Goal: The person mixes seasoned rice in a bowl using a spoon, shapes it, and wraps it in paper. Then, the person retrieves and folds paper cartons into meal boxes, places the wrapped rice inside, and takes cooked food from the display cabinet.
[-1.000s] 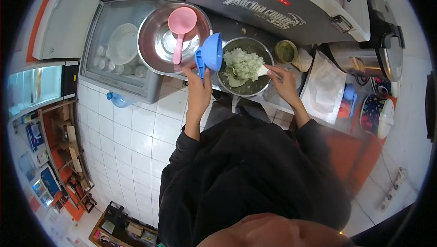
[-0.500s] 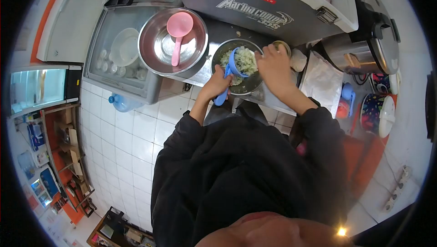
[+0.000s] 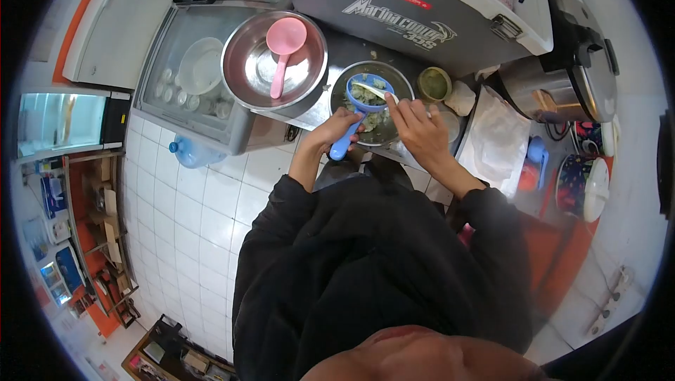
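My left hand (image 3: pixel 332 132) is closed round the handle of a blue ladle (image 3: pixel 342 146). The ladle's cup is over a metal bowl (image 3: pixel 402 79) that contains pale, green-flecked rice (image 3: pixel 373 121). Some of this rice is also in the cup. In my right hand (image 3: pixel 420 129) is a white spoon (image 3: pixel 368 88), its far end inside the ladle's cup. A small round container (image 3: pixel 434 84) of green paste stands just beyond my right hand.
Left of the bowl, a steel basin (image 3: pixel 240 86) holds a pink ladle (image 3: pixel 283 50). A grey cooler box (image 3: pixel 394 19) stands behind. To the right are white sheets (image 3: pixel 500 124) and a large rice cooker (image 3: pixel 541 89). A blue water bottle (image 3: pixel 197 152) is at lower left.
My right hand has moved back from the small green container and now holds a white spoon in the ladle's cup. The rice heaped in the cup now sits lower.
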A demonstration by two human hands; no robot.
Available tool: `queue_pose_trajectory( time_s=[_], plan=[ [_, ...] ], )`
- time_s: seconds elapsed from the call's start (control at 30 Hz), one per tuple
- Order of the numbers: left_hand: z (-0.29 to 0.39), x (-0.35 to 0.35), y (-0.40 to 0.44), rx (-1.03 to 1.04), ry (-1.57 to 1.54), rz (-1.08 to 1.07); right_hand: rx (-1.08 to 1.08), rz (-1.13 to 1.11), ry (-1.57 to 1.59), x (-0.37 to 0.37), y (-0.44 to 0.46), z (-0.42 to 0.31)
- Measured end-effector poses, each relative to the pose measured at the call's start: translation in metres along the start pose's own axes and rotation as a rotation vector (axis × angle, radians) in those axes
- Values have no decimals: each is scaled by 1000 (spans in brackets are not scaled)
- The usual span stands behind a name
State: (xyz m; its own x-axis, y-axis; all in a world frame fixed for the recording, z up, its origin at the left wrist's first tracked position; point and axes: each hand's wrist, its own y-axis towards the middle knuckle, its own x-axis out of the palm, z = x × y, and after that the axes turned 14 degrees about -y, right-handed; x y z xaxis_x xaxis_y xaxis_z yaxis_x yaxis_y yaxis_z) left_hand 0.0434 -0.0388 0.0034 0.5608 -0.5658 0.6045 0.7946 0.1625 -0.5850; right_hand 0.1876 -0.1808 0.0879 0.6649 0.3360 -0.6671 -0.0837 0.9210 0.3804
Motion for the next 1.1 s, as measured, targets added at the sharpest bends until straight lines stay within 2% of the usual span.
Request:
queue_pose_trajectory(
  time_s=[0.1, 0.23, 0.4, 0.53, 0.6, 0.67, 0.73, 0.83, 0.87, 0.9, 0.93, 0.97, 1.0, 1.07, 1.1],
  plan=[
    [1, 0, 1, 34, 18, 21, 123, -24, 137, -6, 3, 21],
    [9, 12, -4, 103, 26, 115, 128, -18, 164, -6, -3, 12],
    [8, 1, 2, 110, -11, 81, 150, -4, 200, -9, 1, 26],
    [9, 3, 1, 127, -1, 67, 94, 9, 179, 1, 1, 24],
    [9, -1, 2, 136, 4, 76, 199, 20, 177, 4, 3, 35],
    [6, -2, -1, 133, -1, 89, 200, 13, 141, 11, 6, 42],
    [13, 4, -4, 145, 1, 4, 206, 8, 95, 19, 6, 40],
    [7, 0, -3, 176, 17, 34, 49, 59, 32, 28, 6, 32],
    [6, -3, -6, 176, 9, 39, 141, 65, 89, 26, 8, 36],
    [5, -9, -11, 207, 23, 86, 237, 65, 148, 24, 10, 39],
    [3, -15, -16, 234, 40, 132, 235, 57, 153, 18, 14, 46],
    [3, -20, -21, 226, 38, 133, 276, -1, 177, 12, 20, 56],
    [3, -27, -26, 303, 27, 130, 319, -58, 201, 9, 22, 61],
    [2, -38, -32, 459, 4, 123, 284, -117, 205, 27, 18, 58],
    [-2, -40, -30, 478, -4, 198, 197, -160, 186, 44, 12, 51]
  ],
)
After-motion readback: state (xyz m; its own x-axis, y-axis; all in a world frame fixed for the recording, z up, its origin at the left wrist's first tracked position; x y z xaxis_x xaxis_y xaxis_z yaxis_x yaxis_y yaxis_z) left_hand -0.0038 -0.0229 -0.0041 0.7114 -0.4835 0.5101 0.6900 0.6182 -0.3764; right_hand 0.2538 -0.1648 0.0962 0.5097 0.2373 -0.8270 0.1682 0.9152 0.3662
